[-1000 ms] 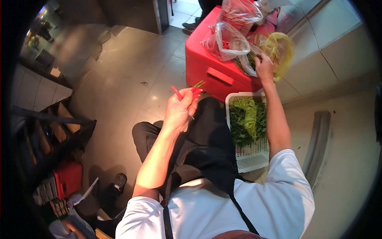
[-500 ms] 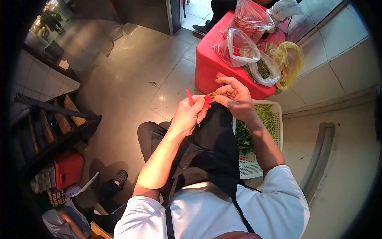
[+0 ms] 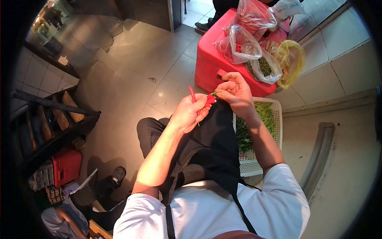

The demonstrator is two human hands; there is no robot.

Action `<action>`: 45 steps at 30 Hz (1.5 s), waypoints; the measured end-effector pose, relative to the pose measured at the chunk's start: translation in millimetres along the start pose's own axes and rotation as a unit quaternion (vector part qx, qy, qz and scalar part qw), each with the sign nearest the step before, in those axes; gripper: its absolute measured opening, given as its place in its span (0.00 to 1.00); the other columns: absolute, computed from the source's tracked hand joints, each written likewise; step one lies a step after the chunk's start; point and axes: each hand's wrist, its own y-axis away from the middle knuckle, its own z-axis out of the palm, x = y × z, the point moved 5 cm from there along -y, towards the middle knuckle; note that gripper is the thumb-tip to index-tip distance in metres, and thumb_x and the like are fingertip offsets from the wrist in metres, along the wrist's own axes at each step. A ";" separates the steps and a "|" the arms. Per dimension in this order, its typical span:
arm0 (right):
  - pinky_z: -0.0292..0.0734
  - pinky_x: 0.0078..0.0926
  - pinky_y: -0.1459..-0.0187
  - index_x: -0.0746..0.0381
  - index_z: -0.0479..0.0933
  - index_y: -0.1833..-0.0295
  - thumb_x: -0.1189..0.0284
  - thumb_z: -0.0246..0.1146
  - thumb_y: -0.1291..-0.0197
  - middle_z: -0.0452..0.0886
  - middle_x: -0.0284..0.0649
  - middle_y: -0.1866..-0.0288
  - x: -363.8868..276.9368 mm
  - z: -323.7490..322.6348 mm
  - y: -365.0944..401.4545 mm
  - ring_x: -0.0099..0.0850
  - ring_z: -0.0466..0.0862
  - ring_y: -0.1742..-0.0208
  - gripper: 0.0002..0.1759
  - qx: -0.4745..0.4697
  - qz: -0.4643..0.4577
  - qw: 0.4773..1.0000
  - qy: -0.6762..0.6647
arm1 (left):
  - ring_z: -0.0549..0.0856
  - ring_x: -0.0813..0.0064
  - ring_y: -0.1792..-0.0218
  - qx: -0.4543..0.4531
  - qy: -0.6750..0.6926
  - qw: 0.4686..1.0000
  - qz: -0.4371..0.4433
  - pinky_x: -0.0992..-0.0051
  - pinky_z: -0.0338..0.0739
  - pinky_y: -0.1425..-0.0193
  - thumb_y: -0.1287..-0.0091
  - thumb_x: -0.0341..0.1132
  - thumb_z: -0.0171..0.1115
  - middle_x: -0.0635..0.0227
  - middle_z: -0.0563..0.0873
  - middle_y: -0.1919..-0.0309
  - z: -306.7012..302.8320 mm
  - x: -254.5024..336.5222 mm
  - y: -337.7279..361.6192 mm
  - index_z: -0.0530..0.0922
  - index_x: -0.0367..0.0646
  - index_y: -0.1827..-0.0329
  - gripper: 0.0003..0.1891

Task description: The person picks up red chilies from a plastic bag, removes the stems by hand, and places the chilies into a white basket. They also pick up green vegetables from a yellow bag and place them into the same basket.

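My left hand (image 3: 187, 113) is closed around several red chili peppers (image 3: 211, 99). One long chili pokes up past the thumb, and a green stem hangs below the fingers. My right hand (image 3: 238, 96) pinches a green chili stem (image 3: 216, 93) between thumb and index finger, its other fingers curled loosely above. Both hands meet over my lap, above the dark apron (image 3: 213, 131). The exact number of chilies in my left palm is hidden.
A red box (image 3: 207, 59) ahead bears clear bags of red chilies (image 3: 254, 18) and a yellow bag (image 3: 291, 63). A white basket (image 3: 279, 119) of green vegetables (image 3: 264, 113) stands at my right. At left are a dark rack (image 3: 55, 107) and a seated person (image 3: 65, 219).
Both hands stay close together over the lap. The chilies in my left hand have tilted slightly, and my right fingertips have shifted a little along the green stem.
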 end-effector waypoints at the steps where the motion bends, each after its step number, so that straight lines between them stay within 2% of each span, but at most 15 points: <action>1: 0.76 0.21 0.52 0.64 0.65 0.41 0.84 0.62 0.39 0.83 0.43 0.58 -3.8 0.6 0.4 0.24 0.82 0.57 0.22 -0.005 -0.001 0.999 0.037 | 0.68 0.87 0.83 -0.004 -0.019 1.000 0.001 0.86 0.59 0.80 0.27 0.42 0.57 0.72 0.76 0.76 -0.1 0.5 0.2 0.77 0.36 0.59 0.14; 13: 0.76 0.18 0.60 0.65 0.67 0.40 0.82 0.63 0.40 0.82 0.40 0.60 -17.4 5.9 8.4 0.20 0.79 0.61 0.22 -0.012 -0.048 0.969 0.243 | 0.69 0.87 0.84 0.039 -0.167 0.985 0.018 0.85 0.60 0.80 0.26 0.40 0.56 0.72 0.77 0.77 3.7 2.7 -4.0 0.79 0.34 0.58 0.15; 19: 0.71 0.16 0.67 0.62 0.66 0.45 0.80 0.65 0.42 0.78 0.39 0.66 5.8 -4.1 11.2 0.21 0.77 0.70 0.22 -0.011 0.145 0.974 -0.172 | 0.68 0.87 0.85 -0.020 -0.176 0.984 -0.017 0.85 0.59 0.79 0.25 0.37 0.54 0.72 0.77 0.79 15.6 1.0 -2.8 0.78 0.34 0.57 0.13; 22: 0.71 0.16 0.67 0.61 0.66 0.45 0.79 0.66 0.43 0.78 0.39 0.66 -0.7 -23.3 8.8 0.23 0.79 0.69 0.22 -0.003 0.078 0.968 -0.238 | 0.66 0.87 0.85 -0.015 -0.091 0.995 -0.038 0.85 0.58 0.79 0.25 0.37 0.54 0.73 0.76 0.79 14.5 -2.9 -5.9 0.78 0.34 0.57 0.12; 23: 0.72 0.18 0.67 0.61 0.67 0.45 0.78 0.65 0.41 0.79 0.38 0.66 -14.9 -45.1 5.8 0.24 0.79 0.69 0.20 0.023 0.019 0.987 -0.159 | 0.65 0.87 0.85 -0.007 -0.094 0.995 -0.027 0.84 0.57 0.80 0.25 0.38 0.54 0.73 0.75 0.79 12.3 -2.0 -6.0 0.77 0.35 0.58 0.13; 24: 0.74 0.18 0.66 0.63 0.69 0.45 0.77 0.64 0.39 0.80 0.37 0.65 -23.7 -81.0 3.3 0.24 0.80 0.68 0.18 0.179 -0.036 0.981 0.058 | 0.65 0.87 0.85 0.001 -0.088 0.996 -0.021 0.84 0.57 0.80 0.25 0.38 0.54 0.73 0.75 0.79 10.4 -2.2 -6.9 0.77 0.35 0.58 0.13; 27: 0.77 0.27 0.61 0.65 0.79 0.59 0.73 0.65 0.41 0.83 0.41 0.66 -61.5 -177.1 -10.0 0.31 0.83 0.67 0.08 0.365 -0.146 0.801 0.452 | 0.66 0.87 0.84 0.030 -0.072 0.997 -0.007 0.84 0.57 0.80 0.26 0.40 0.55 0.72 0.75 0.78 7.2 -0.7 -6.8 0.77 0.36 0.59 0.14; 29: 0.78 0.33 0.59 0.65 0.81 0.59 0.70 0.65 0.40 0.83 0.46 0.63 -69.1 -212.9 -23.3 0.41 0.84 0.64 0.09 0.357 -0.136 0.727 0.570 | 0.66 0.87 0.84 0.021 -0.067 0.998 0.004 0.84 0.58 0.80 0.26 0.41 0.56 0.72 0.76 0.78 8.9 -0.7 -15.1 0.77 0.36 0.59 0.14; 30: 0.75 0.25 0.58 0.64 0.80 0.53 0.69 0.63 0.36 0.84 0.47 0.63 -54.7 -244.9 -33.0 0.32 0.82 0.64 0.11 0.268 -0.156 0.573 0.758 | 0.66 0.87 0.83 0.023 -0.064 0.998 0.012 0.84 0.58 0.80 0.26 0.41 0.56 0.72 0.76 0.77 8.8 -0.6 -15.5 0.77 0.36 0.59 0.14; 32: 0.75 0.24 0.57 0.66 0.80 0.51 0.69 0.61 0.35 0.84 0.46 0.59 -69.8 -202.1 -25.0 0.29 0.81 0.63 0.13 0.312 -0.242 0.562 0.727 | 0.67 0.87 0.83 0.074 -0.042 0.996 0.034 0.84 0.59 0.79 0.26 0.41 0.56 0.72 0.76 0.77 12.7 4.3 -16.7 0.78 0.35 0.58 0.14; 34: 0.75 0.24 0.58 0.67 0.77 0.45 0.68 0.61 0.35 0.82 0.41 0.57 -66.4 -141.8 -19.0 0.25 0.80 0.63 0.17 0.259 -0.121 0.803 0.523 | 0.68 0.86 0.82 0.094 -0.047 0.993 0.061 0.84 0.60 0.79 0.26 0.40 0.57 0.72 0.77 0.76 4.8 2.1 -22.1 0.79 0.36 0.56 0.13; 36: 0.76 0.22 0.59 0.68 0.73 0.40 0.67 0.63 0.36 0.80 0.37 0.57 -43.6 -62.1 -5.7 0.22 0.79 0.63 0.22 0.094 -0.089 0.921 0.367 | 0.68 0.85 0.83 0.102 -0.062 0.990 0.074 0.84 0.61 0.79 0.26 0.38 0.57 0.71 0.78 0.76 0.9 -3.2 -28.5 0.79 0.36 0.56 0.12; 38: 0.76 0.21 0.65 0.65 0.75 0.40 0.71 0.70 0.45 0.82 0.39 0.58 -15.3 -17.8 9.3 0.22 0.79 0.66 0.26 0.059 -0.058 0.941 0.328 | 0.69 0.85 0.83 0.118 -0.119 0.984 0.064 0.84 0.61 0.79 0.26 0.38 0.57 0.71 0.78 0.76 1.5 -9.0 -29.9 0.78 0.36 0.58 0.11; 42: 0.79 0.30 0.62 0.69 0.80 0.56 0.74 0.68 0.45 0.81 0.47 0.64 13.1 -1.8 13.5 0.40 0.84 0.64 0.12 0.127 -0.131 0.905 0.385 | 0.71 0.85 0.83 0.141 -0.184 0.971 0.054 0.83 0.62 0.80 0.26 0.36 0.56 0.71 0.77 0.78 1.3 -13.1 -27.8 0.77 0.36 0.60 0.10; 45: 0.78 0.27 0.62 0.68 0.81 0.59 0.75 0.67 0.44 0.82 0.43 0.64 20.8 -3.5 18.9 0.34 0.84 0.65 0.09 0.126 -0.120 0.906 0.385 | 0.71 0.84 0.83 0.140 -0.139 0.978 0.067 0.83 0.63 0.80 0.25 0.39 0.54 0.70 0.78 0.78 -5.7 -22.5 -28.1 0.77 0.37 0.59 0.13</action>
